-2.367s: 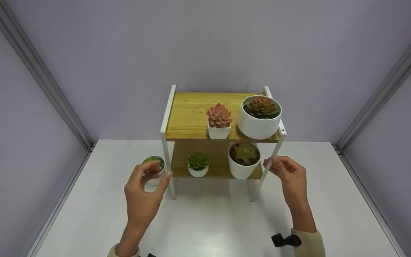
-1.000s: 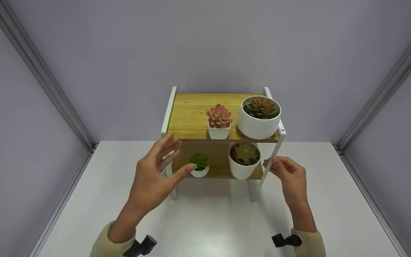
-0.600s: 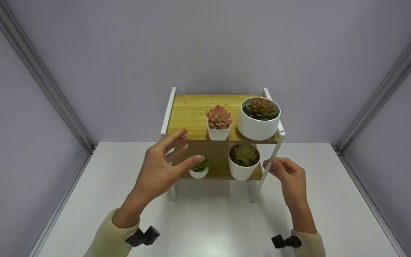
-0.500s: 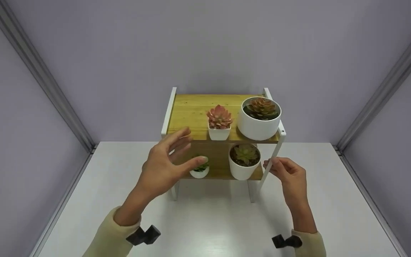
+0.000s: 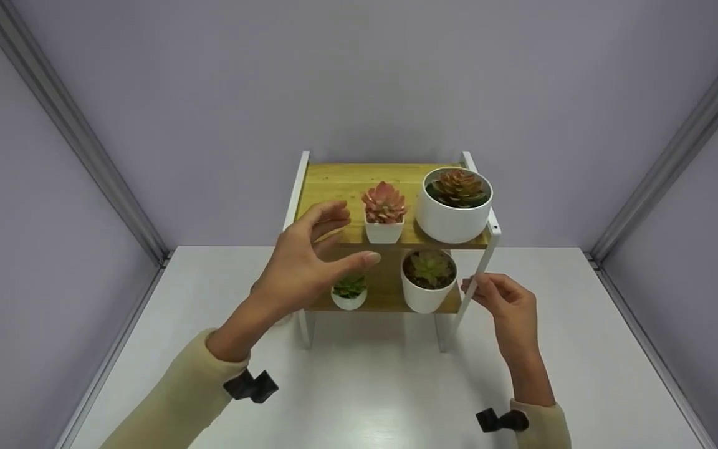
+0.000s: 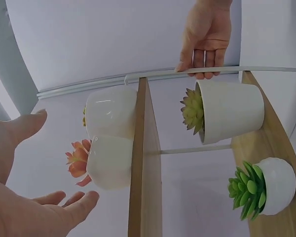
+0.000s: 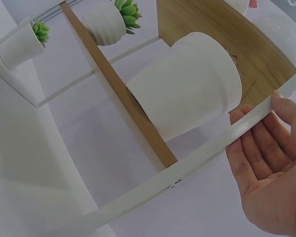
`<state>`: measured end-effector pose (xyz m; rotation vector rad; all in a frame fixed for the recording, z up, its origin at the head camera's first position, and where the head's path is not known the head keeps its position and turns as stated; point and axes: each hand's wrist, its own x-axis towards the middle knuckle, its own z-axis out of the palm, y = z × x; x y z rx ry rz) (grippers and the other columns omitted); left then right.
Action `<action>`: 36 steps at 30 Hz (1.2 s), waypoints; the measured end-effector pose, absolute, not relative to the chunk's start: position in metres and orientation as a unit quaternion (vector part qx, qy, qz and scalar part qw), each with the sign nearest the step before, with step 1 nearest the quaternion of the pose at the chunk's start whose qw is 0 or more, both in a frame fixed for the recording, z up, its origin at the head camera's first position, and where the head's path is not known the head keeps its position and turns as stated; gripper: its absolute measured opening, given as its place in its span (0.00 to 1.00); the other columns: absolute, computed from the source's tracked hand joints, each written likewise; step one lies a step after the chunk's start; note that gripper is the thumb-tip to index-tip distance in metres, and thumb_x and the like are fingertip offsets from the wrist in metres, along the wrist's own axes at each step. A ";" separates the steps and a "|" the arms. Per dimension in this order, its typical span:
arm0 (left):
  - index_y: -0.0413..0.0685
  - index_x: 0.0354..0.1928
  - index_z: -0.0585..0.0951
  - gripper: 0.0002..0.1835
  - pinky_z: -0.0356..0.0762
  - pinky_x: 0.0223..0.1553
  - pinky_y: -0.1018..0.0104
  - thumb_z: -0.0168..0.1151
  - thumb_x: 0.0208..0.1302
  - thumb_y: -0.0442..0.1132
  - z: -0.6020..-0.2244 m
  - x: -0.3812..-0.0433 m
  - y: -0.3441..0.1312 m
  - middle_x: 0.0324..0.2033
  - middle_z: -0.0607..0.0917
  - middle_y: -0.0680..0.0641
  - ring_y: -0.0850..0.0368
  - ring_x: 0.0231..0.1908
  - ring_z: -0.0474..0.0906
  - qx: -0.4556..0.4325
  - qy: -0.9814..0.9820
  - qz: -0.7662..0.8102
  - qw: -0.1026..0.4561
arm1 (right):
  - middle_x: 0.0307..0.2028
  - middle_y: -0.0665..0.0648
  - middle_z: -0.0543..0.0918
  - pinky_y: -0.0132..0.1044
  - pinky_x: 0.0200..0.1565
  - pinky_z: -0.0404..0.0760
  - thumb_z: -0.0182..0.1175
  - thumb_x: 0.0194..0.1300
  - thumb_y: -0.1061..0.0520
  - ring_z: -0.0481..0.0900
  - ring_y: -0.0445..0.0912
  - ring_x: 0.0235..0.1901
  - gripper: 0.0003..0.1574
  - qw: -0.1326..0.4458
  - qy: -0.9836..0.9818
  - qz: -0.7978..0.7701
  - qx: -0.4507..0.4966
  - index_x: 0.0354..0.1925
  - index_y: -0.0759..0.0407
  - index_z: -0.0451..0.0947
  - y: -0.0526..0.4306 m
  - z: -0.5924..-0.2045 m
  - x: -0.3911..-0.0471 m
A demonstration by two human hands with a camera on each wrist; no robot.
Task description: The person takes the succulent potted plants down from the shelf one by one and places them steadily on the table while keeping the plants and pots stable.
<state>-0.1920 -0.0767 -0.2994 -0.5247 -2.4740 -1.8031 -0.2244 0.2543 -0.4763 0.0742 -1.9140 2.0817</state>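
My left hand (image 5: pixel 296 268) is in front of the left part of a two-tier plant stand (image 5: pixel 334 181), thumb and fingers spread apart and holding nothing. Closest to its fingertips is a pink succulent (image 5: pixel 384 202) in a small white pot on the top board; the left wrist view shows a gap between them. On the stand's right side, my right hand (image 5: pixel 508 312) pinches the white front upright (image 7: pixel 212 145) between thumb and fingers. Below the left hand, a small green succulent (image 5: pixel 349 298) on the lower board is partly covered by the thumb.
A wide white pot (image 5: pixel 452 215) with a reddish succulent stands at the top board's right. Beneath it sits another white pot (image 5: pixel 424 296). A potted green plant (image 7: pixel 22 47) stands on the white table left of the stand, mostly hidden in the head view. Grey walls enclose the table.
My left hand has moved from beside the potted plant at the left, upward and to the right, towards the pink succulent, its fingers spreading wider. The right hand keeps its hold on the upright.
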 end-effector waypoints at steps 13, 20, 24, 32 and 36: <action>0.41 0.78 0.64 0.53 0.73 0.74 0.56 0.82 0.56 0.52 -0.281 -0.203 -0.059 0.73 0.75 0.40 0.47 0.74 0.73 -0.150 -0.855 -0.496 0.014 | 0.40 0.61 0.91 0.40 0.56 0.88 0.65 0.75 0.57 0.91 0.55 0.48 0.20 0.159 -0.672 0.723 0.030 0.50 0.77 0.82 0.257 -0.473 -0.223; 0.43 0.78 0.65 0.57 0.76 0.70 0.50 0.84 0.52 0.56 -0.271 -0.212 -0.054 0.72 0.74 0.40 0.45 0.71 0.73 -0.117 -0.887 -0.446 0.010 | 0.43 0.67 0.90 0.39 0.56 0.88 0.66 0.75 0.55 0.92 0.55 0.48 0.22 0.153 -0.676 0.720 0.022 0.50 0.77 0.82 0.257 -0.472 -0.224; 0.42 0.78 0.67 0.57 0.77 0.70 0.49 0.85 0.49 0.56 -0.264 -0.222 -0.053 0.73 0.74 0.40 0.44 0.71 0.74 -0.101 -0.896 -0.433 -0.016 | 0.44 0.69 0.89 0.39 0.56 0.88 0.66 0.75 0.54 0.92 0.55 0.48 0.21 0.151 -0.679 0.718 0.020 0.50 0.74 0.83 0.258 -0.473 -0.224; 0.42 0.79 0.63 0.60 0.78 0.68 0.50 0.86 0.48 0.55 -0.259 -0.239 -0.049 0.70 0.76 0.41 0.46 0.68 0.75 -0.085 -0.918 -0.382 -0.069 | 0.40 0.57 0.92 0.39 0.56 0.88 0.66 0.75 0.54 0.92 0.49 0.46 0.21 0.146 -0.676 0.722 0.024 0.50 0.75 0.83 0.256 -0.474 -0.223; 0.43 0.78 0.65 0.56 0.77 0.69 0.50 0.85 0.50 0.52 -0.260 -0.245 -0.048 0.69 0.76 0.41 0.46 0.68 0.74 -0.092 -0.919 -0.378 -0.066 | 0.40 0.57 0.92 0.38 0.56 0.88 0.65 0.75 0.55 0.92 0.48 0.46 0.21 0.146 -0.678 0.719 0.026 0.50 0.75 0.83 0.254 -0.475 -0.224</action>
